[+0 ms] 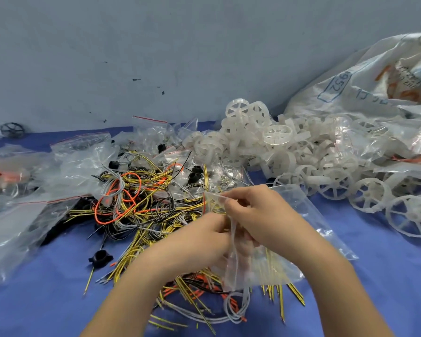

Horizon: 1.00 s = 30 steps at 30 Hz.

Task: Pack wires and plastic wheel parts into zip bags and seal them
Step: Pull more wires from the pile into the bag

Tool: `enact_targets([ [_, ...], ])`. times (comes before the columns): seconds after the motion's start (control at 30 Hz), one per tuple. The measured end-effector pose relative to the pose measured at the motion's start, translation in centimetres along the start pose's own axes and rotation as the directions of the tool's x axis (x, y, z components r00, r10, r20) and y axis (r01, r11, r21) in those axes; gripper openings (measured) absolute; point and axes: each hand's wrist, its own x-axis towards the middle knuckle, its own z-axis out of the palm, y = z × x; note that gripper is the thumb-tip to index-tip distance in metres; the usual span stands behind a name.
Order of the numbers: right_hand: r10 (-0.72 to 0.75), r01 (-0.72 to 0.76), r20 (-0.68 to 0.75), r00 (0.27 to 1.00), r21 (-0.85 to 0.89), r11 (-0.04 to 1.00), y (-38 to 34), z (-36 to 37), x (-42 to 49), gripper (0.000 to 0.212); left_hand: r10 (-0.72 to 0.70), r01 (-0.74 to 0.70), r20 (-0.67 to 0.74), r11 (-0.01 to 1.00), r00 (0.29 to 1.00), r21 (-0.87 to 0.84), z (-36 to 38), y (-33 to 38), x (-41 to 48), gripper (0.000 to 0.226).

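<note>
Plastic filled bags [66,156] lie left on the desk [46,300], some apparently done. Loose wires [136,203] remain. Left hand [204,242] and right hand [258,215] pinch a zip bag [301,229] holding yellow wires, unsealed. White wheels [301,152] wait, unpacked.

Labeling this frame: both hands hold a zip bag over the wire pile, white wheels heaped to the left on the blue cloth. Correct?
Not quite: the head view shows the white wheels heaped to the right, not the left. The rest holds: both hands, left and right, hold a zip bag over the wire pile on the blue cloth.
</note>
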Motion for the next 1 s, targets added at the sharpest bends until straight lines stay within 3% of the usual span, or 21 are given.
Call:
enact_targets([
  [0.07, 0.005, -0.005, 0.016, 1.0, 0.001, 1.0, 0.1, 0.2, 0.0, 0.021, 0.031, -0.031, -0.002, 0.994, 1.0, -0.108, -1.2, -0.4, -1.0, 0.023],
  [0.13, 0.0, 0.001, 0.021, 1.0, -0.03, 1.0, 0.2, 0.5, 0.0, 0.021, 0.023, -0.04, -0.131, 0.991, 0.991, -0.13, -3.4, -1.0, -2.7, 0.021],
  [0.23, -0.006, 0.008, 0.035, 0.999, -0.065, 0.998, 0.2, 1.1, 0.2, 0.023, -0.063, 0.081, -0.397, 0.996, 0.916, 0.03, -6.2, -3.4, -4.5, 0.026],
  [0.33, -0.03, 0.037, 0.056, 0.998, -0.13, 0.991, 0.1, 1.8, 0.3, 0.028, -0.111, 0.322, -0.556, 0.899, 0.824, 0.298, -6.9, -5.5, -5.2, 0.042],
  [0.57, -0.086, 0.1, 0.086, 0.993, -0.18, 0.978, -0.8, 3.2, 0.2, 0.038, -0.007, 0.378, -0.634, 0.808, 0.773, 0.452, -4.3, -6.1, -4.2, 0.057],
  [0.8, -0.116, 0.129, 0.074, 0.991, -0.208, 0.97, -1.3, 4.0, 0.8, 0.031, -0.041, 0.397, -0.643, 0.816, 0.765, 0.421, -3.3, -6.2, -3.7, 0.021],
  [1.0, -0.18, 0.179, 0.013, 0.984, -0.212, 0.961, -1.0, 4.8, 1.4, 0.029, 0.086, 0.234, -0.727, 0.915, 0.681, 0.328, -5.9, -5.2, -5.0, 0.01],
])
